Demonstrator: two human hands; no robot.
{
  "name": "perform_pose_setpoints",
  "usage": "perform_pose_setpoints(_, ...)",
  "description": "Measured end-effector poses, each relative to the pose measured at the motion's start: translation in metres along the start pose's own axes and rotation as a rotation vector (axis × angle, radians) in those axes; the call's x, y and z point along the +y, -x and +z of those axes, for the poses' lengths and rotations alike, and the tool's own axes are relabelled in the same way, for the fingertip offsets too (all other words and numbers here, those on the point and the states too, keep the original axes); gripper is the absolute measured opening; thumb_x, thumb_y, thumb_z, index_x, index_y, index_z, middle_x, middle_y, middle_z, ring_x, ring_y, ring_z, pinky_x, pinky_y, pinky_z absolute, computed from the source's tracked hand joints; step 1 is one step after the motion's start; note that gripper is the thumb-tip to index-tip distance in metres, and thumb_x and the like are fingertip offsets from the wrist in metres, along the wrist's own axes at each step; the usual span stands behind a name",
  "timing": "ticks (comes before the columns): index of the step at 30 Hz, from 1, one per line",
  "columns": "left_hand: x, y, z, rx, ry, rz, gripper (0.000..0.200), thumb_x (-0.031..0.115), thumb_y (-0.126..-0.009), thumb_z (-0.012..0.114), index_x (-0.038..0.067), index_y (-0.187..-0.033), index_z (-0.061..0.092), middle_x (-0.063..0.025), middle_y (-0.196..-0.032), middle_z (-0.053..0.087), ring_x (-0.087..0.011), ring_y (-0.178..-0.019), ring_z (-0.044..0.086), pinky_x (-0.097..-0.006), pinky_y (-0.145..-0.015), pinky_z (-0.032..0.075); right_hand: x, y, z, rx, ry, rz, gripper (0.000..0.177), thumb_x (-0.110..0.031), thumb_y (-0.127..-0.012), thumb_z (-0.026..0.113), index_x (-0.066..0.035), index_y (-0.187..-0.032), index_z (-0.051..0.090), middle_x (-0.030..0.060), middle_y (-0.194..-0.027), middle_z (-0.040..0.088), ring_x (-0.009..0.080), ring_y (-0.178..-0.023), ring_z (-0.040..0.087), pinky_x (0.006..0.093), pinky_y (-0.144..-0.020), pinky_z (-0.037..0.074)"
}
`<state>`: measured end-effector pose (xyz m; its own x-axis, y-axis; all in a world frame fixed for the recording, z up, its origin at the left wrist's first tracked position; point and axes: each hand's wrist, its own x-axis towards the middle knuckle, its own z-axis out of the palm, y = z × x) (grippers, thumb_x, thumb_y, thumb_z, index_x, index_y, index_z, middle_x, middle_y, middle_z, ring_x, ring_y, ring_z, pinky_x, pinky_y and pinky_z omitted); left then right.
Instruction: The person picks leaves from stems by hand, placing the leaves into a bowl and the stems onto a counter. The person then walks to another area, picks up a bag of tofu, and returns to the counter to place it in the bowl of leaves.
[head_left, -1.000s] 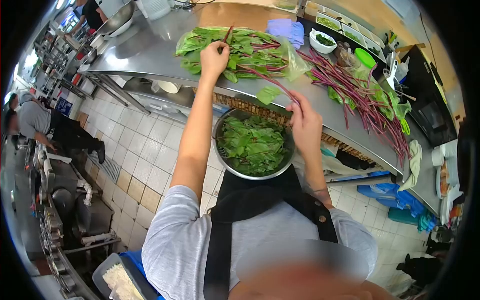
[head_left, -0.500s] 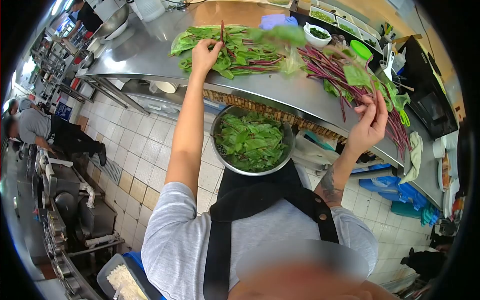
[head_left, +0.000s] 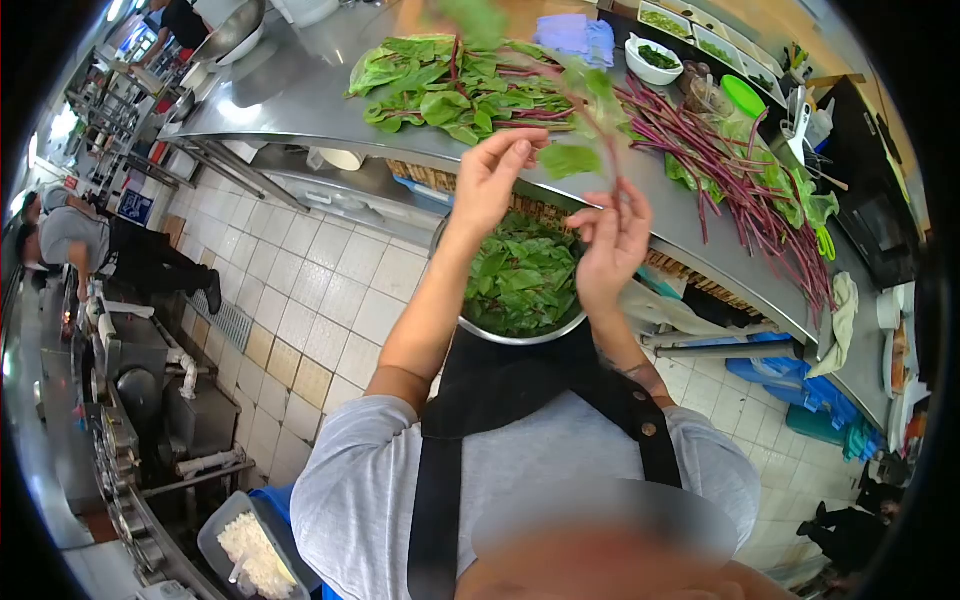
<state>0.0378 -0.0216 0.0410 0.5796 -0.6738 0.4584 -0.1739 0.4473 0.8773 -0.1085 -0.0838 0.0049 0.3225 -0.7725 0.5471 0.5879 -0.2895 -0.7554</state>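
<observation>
My right hand (head_left: 614, 245) pinches the lower stem of a leafy stalk (head_left: 600, 128), red-stemmed and green-leaved, its upper leaves blurred. Close to a leaf of that stalk, my left hand (head_left: 497, 178) has its fingers stretched out, with nothing visible in it. Below both hands a metal bowl (head_left: 543, 340) is filled with torn green leaves (head_left: 520, 285). Whole leafy stalks (head_left: 450, 95) lie in a layer on the steel counter at the back. To the right is a pile of mostly bare red stems (head_left: 740, 185), some leaves among them.
The steel counter (head_left: 310, 95) runs across in front of me. On it are a blue cloth (head_left: 577, 38), a white bowl of chopped greens (head_left: 654, 60) and a green lid (head_left: 742, 96). A person (head_left: 85, 240) in grey stands at the far left. A tub of white food (head_left: 250, 550) sits behind.
My left hand has left the layer of stalks and come right, nearer my body. My right hand has moved left from the stem pile with the stalk, over the bowl.
</observation>
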Motion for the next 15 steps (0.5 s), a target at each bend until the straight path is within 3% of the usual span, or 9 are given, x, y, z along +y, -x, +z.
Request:
perform_pose_setpoints(2, 0.002, 0.011, 0.015, 0.085, 0.238, 0.02, 0.024, 0.016, -0.095, 0.058, -0.003, -0.109, 0.064, -0.0085, -0.098, 0.069, -0.0129, -0.089, 0.063, -0.0263, -0.08, 0.049, 0.015, 0.016, 0.007, -0.099, 0.028, -0.014, 0.032, -0.006, -0.099, 0.044, 0.001, -0.131, 0.041, 0.0132, -0.103, 0.063, 0.0123, -0.073, 0.062, 0.0201, -0.064, 0.045)
perform_pose_setpoints(6, -0.012, 0.025, 0.003, 0.161, 0.305, -0.165, 0.015, 0.01, -0.093, 0.061, -0.002, -0.1, 0.065, -0.0049, -0.09, 0.068, -0.0081, -0.081, 0.062, -0.0221, -0.076, 0.048, 0.038, 0.044, 0.002, -0.242, 0.062, 0.004, 0.03, -0.004, -0.096, 0.048, 0.002, -0.126, 0.044, 0.013, -0.101, 0.063, 0.015, -0.079, 0.061, 0.0245, -0.072, 0.047)
perform_pose_setpoints(11, -0.013, 0.046, -0.01, 0.157, 0.091, -0.201, 0.008, 0.006, -0.091, 0.062, -0.002, -0.093, 0.065, -0.0019, -0.082, 0.067, -0.0054, -0.074, 0.059, -0.0194, -0.069, 0.046, 0.037, 0.024, -0.011, -0.438, 0.185, 0.118, 0.019, -0.006, -0.094, 0.053, 0.002, -0.111, 0.054, 0.009, -0.1, 0.062, 0.014, -0.083, 0.058, 0.0271, -0.075, 0.046)
perform_pose_setpoints(12, -0.01, 0.05, -0.008, 0.134, 0.068, -0.205, 0.008, 0.005, -0.09, 0.063, -0.002, -0.093, 0.065, -0.0009, -0.081, 0.067, -0.0041, -0.072, 0.059, -0.0182, -0.067, 0.046, 0.03, 0.019, -0.006, -0.398, 0.115, 0.234, 0.015, -0.009, -0.094, 0.055, 0.002, -0.104, 0.059, 0.0055, -0.097, 0.061, 0.0104, -0.081, 0.057, 0.0238, -0.072, 0.045)
perform_pose_setpoints(15, -0.01, 0.06, -0.008, 0.102, -0.055, -0.225, 0.005, 0.004, -0.088, 0.064, -0.001, -0.09, 0.065, 0.0041, -0.071, 0.061, -0.0003, -0.062, 0.051, -0.0159, -0.059, 0.04, 0.03, 0.001, -0.002, -0.43, 0.121, 0.27, 0.016, -0.009, -0.092, 0.059, 0.004, -0.102, 0.061, 0.0042, -0.091, 0.06, 0.0075, -0.079, 0.057, 0.0218, -0.071, 0.045)
